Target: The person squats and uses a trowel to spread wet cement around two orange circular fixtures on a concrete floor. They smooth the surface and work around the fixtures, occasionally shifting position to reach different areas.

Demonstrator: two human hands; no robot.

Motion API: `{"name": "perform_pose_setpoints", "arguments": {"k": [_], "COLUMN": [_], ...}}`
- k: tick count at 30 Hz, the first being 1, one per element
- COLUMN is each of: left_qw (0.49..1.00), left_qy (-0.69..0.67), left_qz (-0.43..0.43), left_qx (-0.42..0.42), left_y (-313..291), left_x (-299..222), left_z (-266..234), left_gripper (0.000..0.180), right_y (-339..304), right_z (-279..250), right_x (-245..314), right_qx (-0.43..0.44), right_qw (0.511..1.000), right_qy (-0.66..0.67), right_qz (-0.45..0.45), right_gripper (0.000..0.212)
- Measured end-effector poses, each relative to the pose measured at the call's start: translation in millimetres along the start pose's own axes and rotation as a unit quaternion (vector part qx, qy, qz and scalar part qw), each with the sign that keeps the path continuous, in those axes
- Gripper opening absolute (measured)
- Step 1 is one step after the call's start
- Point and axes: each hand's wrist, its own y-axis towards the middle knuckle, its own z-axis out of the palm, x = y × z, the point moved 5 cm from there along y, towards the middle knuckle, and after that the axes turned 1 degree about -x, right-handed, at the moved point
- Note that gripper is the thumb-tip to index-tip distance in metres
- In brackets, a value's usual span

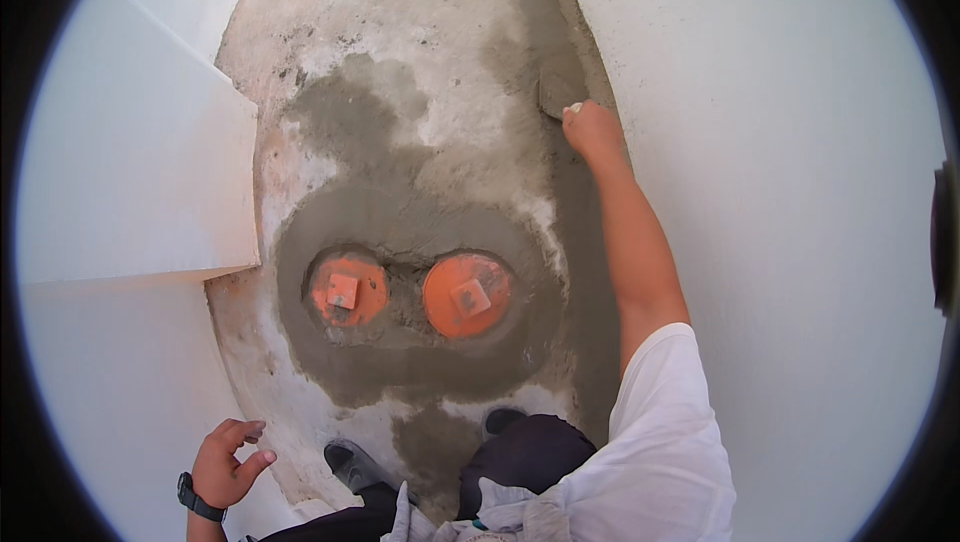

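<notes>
My right hand [597,130] reaches far forward along the right wall, closed around the handle of a trowel [555,94]. The trowel's grey, mortar-smeared blade lies on a band of wet mortar [588,282] that runs along the foot of that wall. My left hand [228,462], with a dark watch on its wrist, hangs at the lower left. It holds nothing, its fingers are slightly bent, and the thumb stands apart from them. Between my arms, two round orange pipe caps [467,295] with square knobs sit in a ring of smoothed mortar [375,372].
White walls stand on the right [780,192] and left [110,372], with a white block [140,172] jutting in from the left. Rough, patchy concrete [370,2] stretches ahead, partly damp. My dark shoes [355,464] are just behind the mortar ring.
</notes>
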Motion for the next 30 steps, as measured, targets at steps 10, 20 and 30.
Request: {"name": "perform_pose_setpoints", "arguments": {"k": [10, 20, 30], "left_qw": [1.000, 1.000, 0.999], "left_qy": [0.002, -0.012, -0.007], "left_qz": [-0.014, 0.012, 0.022], "left_qx": [-0.013, -0.020, -0.025], "left_y": [-1.6, -3.4, -5.4], "left_x": [5.8, 8.7, 3.0], "left_z": [-2.8, -4.8, -3.1], "left_gripper": [0.046, 0.046, 0.045], "right_y": [21.5, -36.5, -39.6], "right_z": [6.4, -4.9, -1.0], "right_x": [2.7, -64.0, -37.0], "right_qx": [0.037, 0.030, 0.027], "right_qw": [0.999, 0.995, 0.999], "right_qy": [-0.020, -0.014, 0.007], "right_qz": [0.005, 0.091, 0.039], "right_gripper": [0.044, 0.045, 0.044]}}
